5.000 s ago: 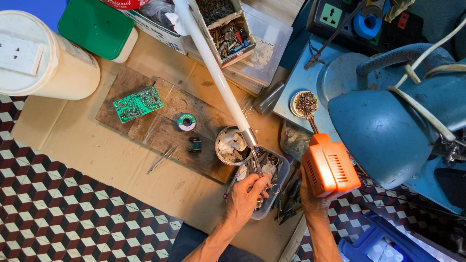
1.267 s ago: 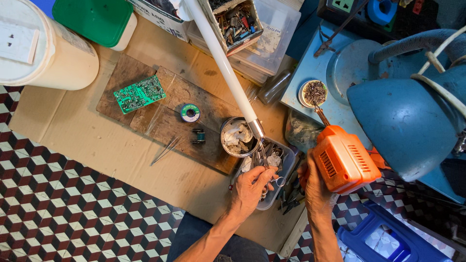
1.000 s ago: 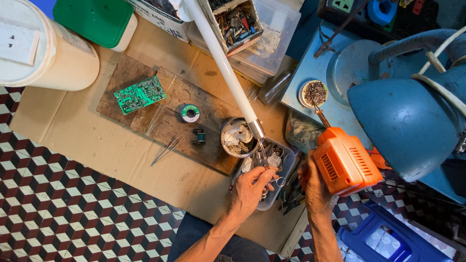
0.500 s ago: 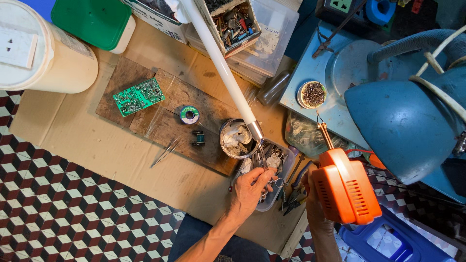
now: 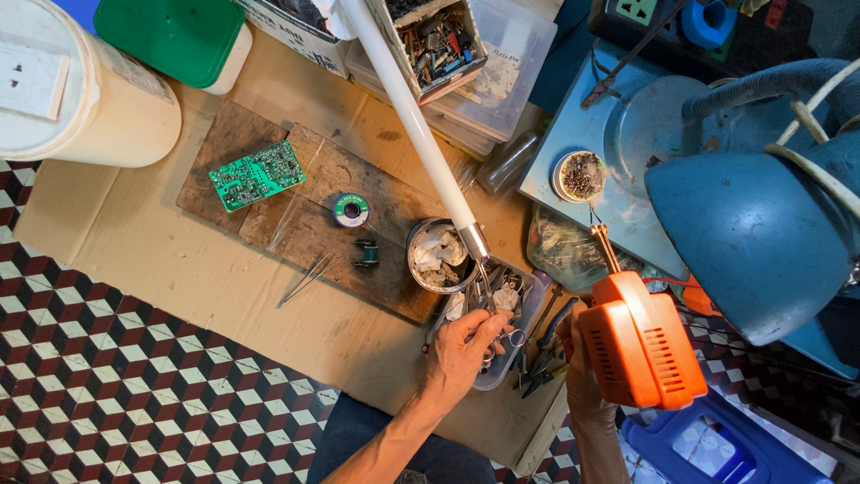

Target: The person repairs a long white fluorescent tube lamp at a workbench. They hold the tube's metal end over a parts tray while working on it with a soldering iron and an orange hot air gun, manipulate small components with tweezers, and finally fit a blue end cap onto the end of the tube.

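Left hand (image 5: pixel 461 350) reaches into a small clear tray (image 5: pixel 517 333) of metal tools; its grip is closed on a pair of scissors-like pliers (image 5: pixel 502 341) at the tray's near edge. Right hand (image 5: pixel 582 376) mostly hidden behind the orange soldering gun (image 5: pixel 638 341), grip clamped on its handle; tip wire points up toward a round tin of brass wool (image 5: pixel 582 175).

Packages and labels:
- Cream bucket (image 5: pixel 85 94), top left, with a white rectangular socket plate on its lid.
- Green-lidded tub (image 5: pixel 175 36) beside it, cut off by the top edge.
- Clear plastic boxes (image 5: pixel 502 76), top centre, white paper labels on them; writing too small to make out.
- Open box of mixed screws and parts (image 5: pixel 439 40) on top of them.
- Green circuit board (image 5: pixel 257 175) on a wooden board (image 5: pixel 269 215), with a solder spool (image 5: pixel 351 211) right of it.
- Round tin holding crumpled white stuff (image 5: pixel 439 255), just beside the tray.

All on flattened cardboard (image 5: pixel 134 260) over patterned floor tiles. White tube (image 5: pixel 412 116) crosses diagonally; its top end is out of frame. Blue lamp shade (image 5: pixel 752 242) blocks the right side. Tweezers (image 5: pixel 305 280) lie on the cardboard.
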